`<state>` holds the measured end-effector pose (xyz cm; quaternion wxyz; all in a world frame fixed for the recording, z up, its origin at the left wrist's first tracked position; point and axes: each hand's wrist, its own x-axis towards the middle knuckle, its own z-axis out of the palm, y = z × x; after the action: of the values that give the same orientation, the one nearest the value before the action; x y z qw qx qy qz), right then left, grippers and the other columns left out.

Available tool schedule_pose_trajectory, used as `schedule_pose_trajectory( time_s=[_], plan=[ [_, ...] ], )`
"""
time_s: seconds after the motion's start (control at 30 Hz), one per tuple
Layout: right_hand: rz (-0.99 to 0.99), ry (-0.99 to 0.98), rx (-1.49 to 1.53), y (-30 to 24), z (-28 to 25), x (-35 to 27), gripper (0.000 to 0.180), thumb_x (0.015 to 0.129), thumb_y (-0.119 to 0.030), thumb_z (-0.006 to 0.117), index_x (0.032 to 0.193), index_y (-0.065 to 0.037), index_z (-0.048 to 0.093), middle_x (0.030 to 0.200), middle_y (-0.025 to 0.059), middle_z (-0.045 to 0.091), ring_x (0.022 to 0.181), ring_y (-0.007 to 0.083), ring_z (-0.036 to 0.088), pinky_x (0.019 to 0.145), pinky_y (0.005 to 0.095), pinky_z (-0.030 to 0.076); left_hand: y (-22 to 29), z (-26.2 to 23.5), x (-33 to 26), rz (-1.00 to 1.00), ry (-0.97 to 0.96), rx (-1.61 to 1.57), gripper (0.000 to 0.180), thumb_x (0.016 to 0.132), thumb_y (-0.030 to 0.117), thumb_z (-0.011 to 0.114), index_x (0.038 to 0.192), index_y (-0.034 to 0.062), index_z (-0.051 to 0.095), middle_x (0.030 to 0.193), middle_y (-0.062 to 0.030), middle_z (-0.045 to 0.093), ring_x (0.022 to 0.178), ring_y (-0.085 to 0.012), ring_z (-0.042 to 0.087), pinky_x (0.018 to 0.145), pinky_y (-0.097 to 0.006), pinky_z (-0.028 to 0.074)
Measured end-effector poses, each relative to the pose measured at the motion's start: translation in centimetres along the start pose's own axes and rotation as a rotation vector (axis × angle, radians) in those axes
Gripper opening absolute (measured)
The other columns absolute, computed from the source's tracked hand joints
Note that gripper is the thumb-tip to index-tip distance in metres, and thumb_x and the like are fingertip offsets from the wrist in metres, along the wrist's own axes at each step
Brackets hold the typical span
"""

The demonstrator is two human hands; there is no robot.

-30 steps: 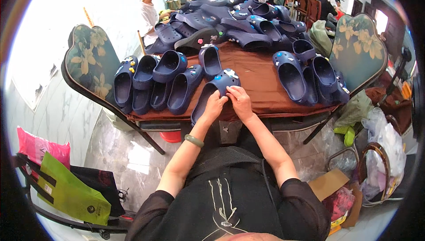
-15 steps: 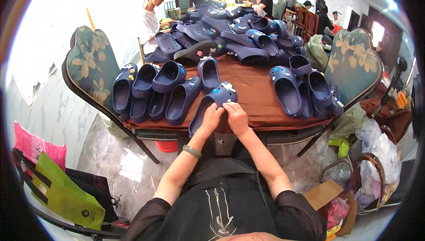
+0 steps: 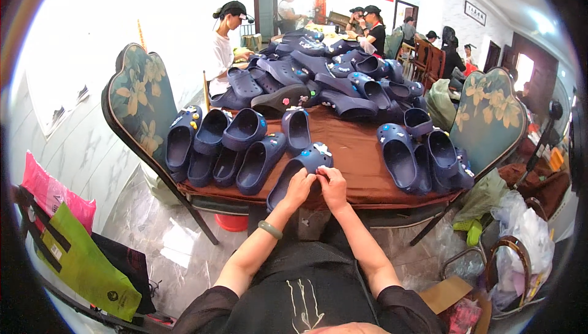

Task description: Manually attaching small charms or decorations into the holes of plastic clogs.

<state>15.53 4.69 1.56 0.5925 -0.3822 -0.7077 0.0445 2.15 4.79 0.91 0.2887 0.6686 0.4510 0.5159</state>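
Note:
A navy clog [image 3: 311, 159] with white and blue charms on its toe lies at the table's near edge, tilted with its heel toward me. My left hand [image 3: 300, 189] is closed in a pinch against its right side, partly covering the shoe. Fingertip to fingertip with it, my right hand [image 3: 332, 188] is pinched too. Whatever small piece sits between the fingers is too small to make out. Just beyond stands another navy clog [image 3: 297, 133] with charms, and a row of decorated clogs [image 3: 260, 161] runs off to the left.
A big heap of navy clogs [image 3: 278, 72] covers the table's far part. More clogs [image 3: 399, 161] stand at the right on the brown cloth [image 3: 350, 144]. Flowered chair backs [image 3: 138, 98] flank the table. Co-workers [image 3: 222, 46] sit beyond. Bags and a cardboard box [image 3: 447, 294] are on the floor.
The view has tipped upward, so the table and hands appear lower. My hands stay together by the same clog, their fingertips now closer to each other.

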Motion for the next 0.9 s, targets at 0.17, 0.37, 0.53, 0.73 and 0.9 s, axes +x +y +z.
schedule_pose_trajectory(
  time_s=[0.17, 0.37, 0.53, 0.73, 0.9],
  plan=[
    [-0.032, 0.031, -0.051, 0.0, 0.3, -0.5, 0.015, 0.074, -0.004, 0.067, 0.089, -0.005, 0.069, 0.091, 0.0104, 0.064, 0.089, 0.0255, 0.058, 0.079, 0.0337, 0.047, -0.5, 0.5, -0.4, 0.028, 0.069, -0.016, 0.026, 0.088, 0.019, 0.047, 0.1, -0.0021, 0.056, 0.092, -0.0174, 0.062, 0.087, -0.0257, 0.06, 0.077, -0.034, 0.044],
    [-0.103, -0.117, -0.187, -0.9, -0.7, -1.3, 0.025, 0.079, -0.007, 0.059, 0.103, -0.008, 0.065, 0.105, 0.0063, 0.059, 0.1, 0.0249, 0.053, 0.084, 0.0374, 0.041, 0.8, 0.6, -0.7, -0.042, 0.123, 0.147, 0.029, 0.09, 0.027, 0.045, 0.089, -0.0021, 0.051, 0.088, -0.0298, 0.057, 0.088, -0.0443, 0.055, 0.07, -0.049, 0.042],
    [-0.136, -0.22, -0.318, -0.9, -1.2, -2.1, 0.041, 0.07, -0.002, 0.056, 0.109, -0.01, 0.062, 0.112, 0.0038, 0.053, 0.107, 0.0231, 0.048, 0.086, 0.0406, 0.035, 1.3, 1.4, -1.5, -0.014, 0.157, 0.163, 0.028, 0.09, 0.026, 0.046, 0.087, -0.0017, 0.049, 0.082, -0.0298, 0.057, 0.082, -0.0464, 0.055, 0.068, -0.052, 0.042],
    [-0.183, -0.136, -0.346, -1.0, -0.1, -2.3, 0.041, 0.07, -0.002, 0.055, 0.11, -0.008, 0.061, 0.11, 0.0065, 0.053, 0.107, 0.0249, 0.047, 0.087, 0.0408, 0.034, 2.3, 0.3, -1.4, -0.133, 0.102, 0.206, 0.036, 0.091, 0.032, 0.047, 0.089, -0.0037, 0.05, 0.087, -0.0309, 0.056, 0.089, -0.0457, 0.055, 0.07, -0.047, 0.043],
    [-0.268, -0.098, -0.273, 0.2, -1.2, -0.8, 0.036, 0.073, 0.001, 0.054, 0.105, -0.01, 0.064, 0.103, 0.0098, 0.054, 0.1, 0.0273, 0.049, 0.086, 0.0393, 0.038, 1.5, -0.3, -0.7, 0.004, -0.074, 0.082, 0.032, 0.089, 0.029, 0.05, 0.098, -0.0014, 0.048, 0.089, -0.0271, 0.057, 0.088, -0.0403, 0.058, 0.073, -0.043, 0.045]
  ],
)
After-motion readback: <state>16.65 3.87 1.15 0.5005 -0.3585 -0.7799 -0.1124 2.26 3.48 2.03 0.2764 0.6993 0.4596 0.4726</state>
